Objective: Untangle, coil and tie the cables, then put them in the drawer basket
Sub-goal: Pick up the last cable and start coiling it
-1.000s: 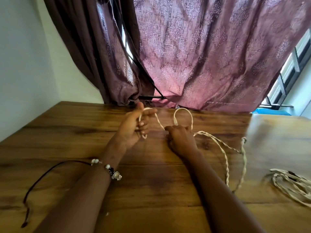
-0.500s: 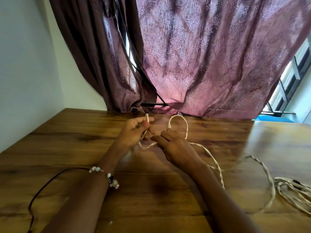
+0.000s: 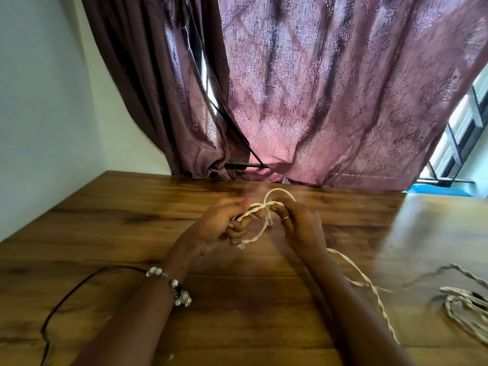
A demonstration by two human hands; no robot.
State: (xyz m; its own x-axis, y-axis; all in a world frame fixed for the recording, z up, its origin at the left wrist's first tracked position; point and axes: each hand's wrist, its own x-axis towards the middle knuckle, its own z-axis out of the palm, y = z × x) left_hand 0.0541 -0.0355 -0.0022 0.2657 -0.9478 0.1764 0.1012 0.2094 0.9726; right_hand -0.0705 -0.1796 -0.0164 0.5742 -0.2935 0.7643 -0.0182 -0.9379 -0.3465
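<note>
- Cable, white twisted (image 3: 255,236): held above the wooden table (image 3: 132,220) between both hands; a small loop rises just beyond the fingertips, a second loop hangs beneath the left hand, and a short end with a clear plug hangs between the two hands. Its free length runs from under the right forearm across the table, toward the table's right edge.
- Left hand (image 3: 219,228): above the table's middle, fingers curled round the white twisted cable, thumb pressed along the strand on top; pink-painted nail visible.
- Right hand (image 3: 301,223): just beside the left hand, fingertips pinching the white twisted cable where its strands cross; ring on one finger.
- Bracelet (image 3: 175,287): beaded, on the left wrist.
- Cable bundle, pale (image 3: 467,307): lying on the table near its right edge, well apart from the hands; blurred, so whether it is tied cannot be told.
- Cable, dark thin (image 3: 68,294): lying on the table's near left part, curving from beside the left wrist toward the near edge.
- Curtain, mauve patterned (image 3: 330,88): hanging behind the table's far edge, parted slightly to the left of the middle.
- Wall, pale (image 3: 39,101): left of the table.
- Window frame (image 3: 459,133): beyond the table's far right corner.
</note>
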